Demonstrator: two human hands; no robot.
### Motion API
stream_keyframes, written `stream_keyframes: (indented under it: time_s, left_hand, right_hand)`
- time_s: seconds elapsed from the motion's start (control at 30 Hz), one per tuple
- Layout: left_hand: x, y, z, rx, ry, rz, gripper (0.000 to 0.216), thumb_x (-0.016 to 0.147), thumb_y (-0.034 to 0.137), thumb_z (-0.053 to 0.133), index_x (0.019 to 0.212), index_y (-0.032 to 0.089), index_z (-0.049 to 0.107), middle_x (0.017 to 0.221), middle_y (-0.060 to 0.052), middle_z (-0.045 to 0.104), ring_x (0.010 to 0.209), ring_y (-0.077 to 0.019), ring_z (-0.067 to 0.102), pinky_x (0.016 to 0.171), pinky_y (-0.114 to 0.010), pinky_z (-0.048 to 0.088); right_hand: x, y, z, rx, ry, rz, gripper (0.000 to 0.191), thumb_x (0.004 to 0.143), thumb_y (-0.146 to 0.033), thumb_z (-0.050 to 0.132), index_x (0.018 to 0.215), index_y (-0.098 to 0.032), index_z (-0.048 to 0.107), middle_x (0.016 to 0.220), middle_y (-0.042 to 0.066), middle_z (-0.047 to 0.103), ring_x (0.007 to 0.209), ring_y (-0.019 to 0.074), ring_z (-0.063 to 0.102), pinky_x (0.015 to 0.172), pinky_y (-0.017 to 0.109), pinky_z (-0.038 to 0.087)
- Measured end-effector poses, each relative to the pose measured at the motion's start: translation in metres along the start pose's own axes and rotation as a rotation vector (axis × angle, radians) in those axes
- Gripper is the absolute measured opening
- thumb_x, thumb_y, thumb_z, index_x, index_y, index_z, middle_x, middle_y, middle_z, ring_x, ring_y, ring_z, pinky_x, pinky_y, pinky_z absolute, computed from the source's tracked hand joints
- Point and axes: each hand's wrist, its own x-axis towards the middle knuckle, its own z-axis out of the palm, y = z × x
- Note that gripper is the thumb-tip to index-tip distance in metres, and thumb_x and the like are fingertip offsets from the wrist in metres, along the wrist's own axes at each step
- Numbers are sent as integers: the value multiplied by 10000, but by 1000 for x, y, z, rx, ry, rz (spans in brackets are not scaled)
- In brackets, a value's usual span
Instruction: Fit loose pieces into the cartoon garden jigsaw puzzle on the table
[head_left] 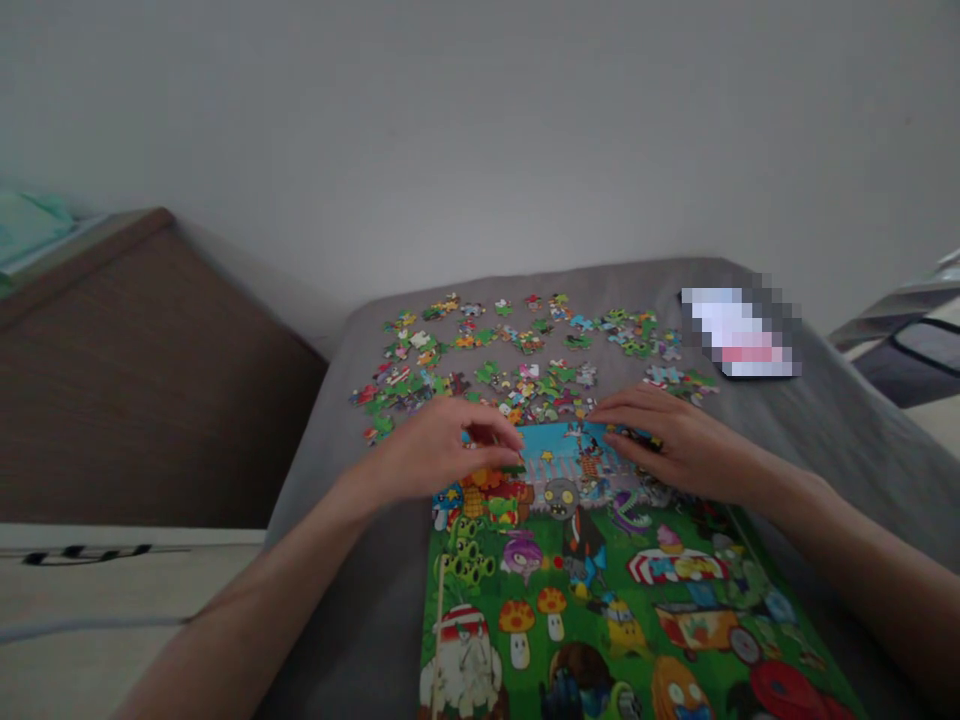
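Observation:
A colourful cartoon jigsaw puzzle (600,620), mostly put together, lies on a grey cloth-covered surface (360,620) in front of me. My left hand (439,450) rests at the puzzle's upper left edge, its fingertips pinched on a small green puzzle piece (513,466). My right hand (671,440) lies flat on the puzzle's upper right part, fingers stretched out and pressing on the blue area. Several loose puzzle pieces (525,350) lie scattered beyond both hands.
A phone-like object (742,335) lies at the back right of the cloth. A brown wooden board (142,390) stands to the left, and a pale wall rises behind. A dark bag edge (922,350) shows at far right.

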Motion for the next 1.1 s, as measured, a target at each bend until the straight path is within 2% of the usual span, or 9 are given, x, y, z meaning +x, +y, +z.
stream_keyframes:
  time_s: [0.07, 0.13, 0.33, 0.63, 0.83, 0.93, 1.03, 1.1]
  left_hand:
    - [-5, 14, 14, -138, -161, -20, 132, 921, 340, 715, 975, 254, 798, 929, 1, 811, 833, -177, 737, 749, -292, 560]
    - [-6, 24, 25, -163, -262, -8, 152, 930, 286, 712, 1037, 217, 796, 974, -24, 810, 862, -170, 733, 750, -270, 543]
    - [-7, 28, 36, -100, -459, -10, 172, 978, 196, 671, 1076, 193, 812, 945, -36, 819, 779, -136, 727, 688, -214, 489]
    - [-6, 25, 33, -87, -457, 23, 181, 964, 145, 684, 1059, 207, 825, 950, -16, 827, 797, -125, 737, 713, -200, 485]
    - [-5, 23, 34, -84, -536, 155, 288, 974, 77, 599, 1101, 216, 817, 990, -26, 825, 867, -145, 748, 762, -218, 508]
    - [-4, 22, 36, -66, -558, 226, 321, 964, 48, 584, 1132, 210, 804, 1041, -42, 818, 950, -174, 745, 860, -260, 519]
    - [-4, 25, 37, -108, -539, 260, 266, 1006, 91, 576, 1123, 191, 793, 1084, -59, 803, 1004, -173, 731, 918, -269, 513]
    - [-4, 26, 36, -168, -483, 265, 263, 1049, 138, 535, 1118, 202, 781, 1098, -56, 792, 1026, -158, 720, 923, -256, 512]
  right_hand:
    - [0, 1, 1, -6, 11, -12, 296, 1029, -245, 504, 1217, -226, 732, 1131, 107, 766, 1068, 249, 713, 980, 429, 570]
    - [-1, 2, 2, -13, 21, -32, 284, 1030, -236, 511, 1210, -208, 729, 1130, 111, 765, 1062, 250, 715, 968, 431, 571]
    - [-3, 5, 2, -21, 2, -37, 282, 1044, -229, 503, 1241, -200, 703, 1170, 106, 757, 1105, 253, 705, 998, 448, 545]
    - [-4, 6, 2, -19, -26, -15, 287, 1053, -255, 501, 1249, -200, 703, 1185, 106, 750, 1122, 261, 694, 1024, 475, 531]
    - [-4, 6, 2, -22, -12, -25, 278, 1047, -244, 510, 1243, -209, 705, 1175, 99, 754, 1110, 255, 699, 1011, 458, 537]
    - [-3, 6, 2, -21, -3, -43, 276, 1043, -229, 513, 1237, -190, 705, 1162, 105, 756, 1095, 255, 703, 992, 448, 544]
    - [-2, 5, 2, -21, 8, -53, 274, 1038, -218, 519, 1233, -188, 709, 1152, 106, 761, 1081, 253, 709, 982, 441, 548]
    - [-2, 5, 1, -16, 6, -55, 266, 1032, -214, 527, 1221, -193, 714, 1145, 103, 763, 1073, 249, 712, 972, 428, 552]
